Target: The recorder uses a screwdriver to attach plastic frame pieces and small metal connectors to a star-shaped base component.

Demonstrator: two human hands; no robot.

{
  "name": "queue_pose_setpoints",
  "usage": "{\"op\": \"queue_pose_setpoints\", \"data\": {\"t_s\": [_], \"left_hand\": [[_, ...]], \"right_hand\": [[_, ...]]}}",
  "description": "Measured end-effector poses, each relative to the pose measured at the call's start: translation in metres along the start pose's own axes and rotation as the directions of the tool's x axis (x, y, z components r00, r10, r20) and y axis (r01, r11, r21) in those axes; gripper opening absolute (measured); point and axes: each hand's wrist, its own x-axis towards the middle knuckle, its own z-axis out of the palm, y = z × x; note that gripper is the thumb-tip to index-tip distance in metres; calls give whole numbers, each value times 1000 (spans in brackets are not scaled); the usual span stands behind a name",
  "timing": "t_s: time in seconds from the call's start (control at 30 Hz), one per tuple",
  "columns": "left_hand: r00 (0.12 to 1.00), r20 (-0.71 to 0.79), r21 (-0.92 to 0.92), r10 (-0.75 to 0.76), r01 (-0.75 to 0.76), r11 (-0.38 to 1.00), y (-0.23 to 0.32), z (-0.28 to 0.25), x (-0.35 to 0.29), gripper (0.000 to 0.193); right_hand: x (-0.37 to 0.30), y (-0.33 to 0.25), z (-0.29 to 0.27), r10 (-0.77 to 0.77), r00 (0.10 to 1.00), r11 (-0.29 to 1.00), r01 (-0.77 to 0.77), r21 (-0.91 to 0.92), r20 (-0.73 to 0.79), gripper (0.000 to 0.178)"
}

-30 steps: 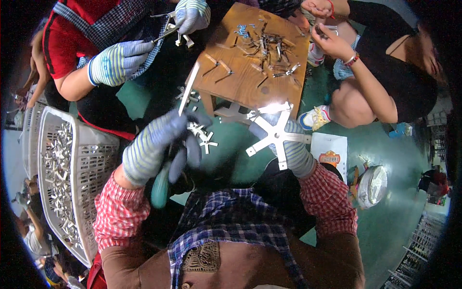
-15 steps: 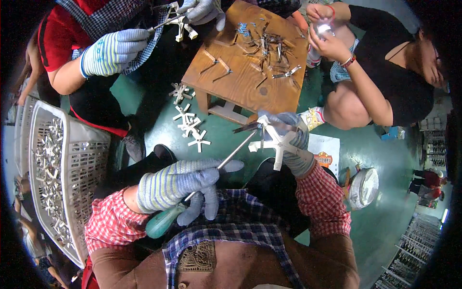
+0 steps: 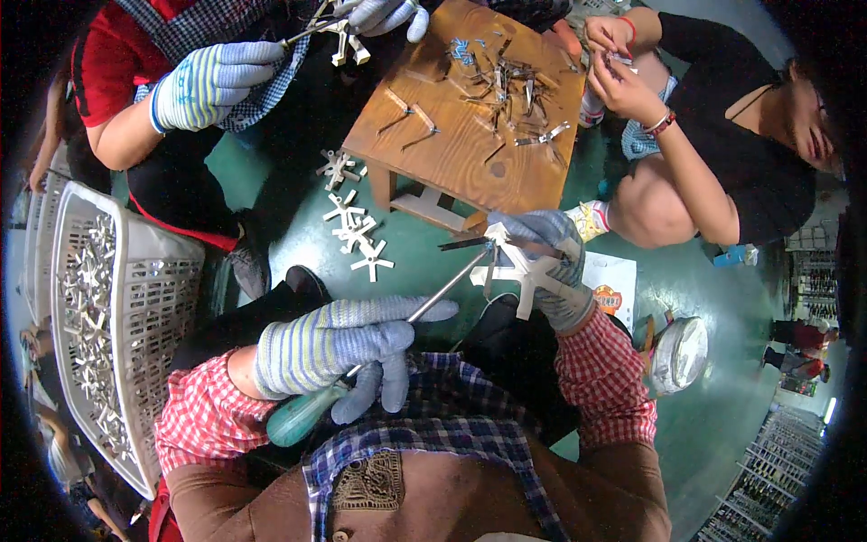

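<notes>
My gloved left hand is closed around a screwdriver with a green handle, its forefinger stretched along the steel shaft. The shaft slants up to the right, and its tip meets the end of one arm of a white star-shaped part. My gloved right hand grips this part from behind, its fingers partly hidden. Thin dark metal pieces stick out beside the part's top, where the tip touches; their kind is unclear.
Several white star-shaped parts lie on the green floor. A wooden stool carries loose metal pieces. At left stands a white basket of similar parts. Two co-workers sit opposite, one with a gloved hand on a screwdriver. A round silvery container stands right.
My hands and the star-shaped part keep nearly the same pose. The bare hands of the co-worker at right have shifted slightly, and the bright glare between them has gone.
</notes>
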Motion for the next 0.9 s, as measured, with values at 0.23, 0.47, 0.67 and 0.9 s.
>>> {"op": "queue_pose_setpoints", "data": {"t_s": [0.23,0.47,0.67,0.9], "left_hand": [[1000,-1,-3,-3,3,1000,1,0,2,48],[999,35,-65,-7,9,998,0,-4,2,49],[999,48,-257,20,-7,966,-3,-4,4,53],[998,21,-51,60,-59,997,-11,-12,2,50]], "right_hand": [[0,-10,-8,150,980,983,-163,89,134,25],[13,-18,-18,-84,989,957,115,-267,125,37],[11,-18,-19,-271,962,896,267,-356,39,44],[4,-27,-24,-227,953,828,298,-474,202,34]]}}
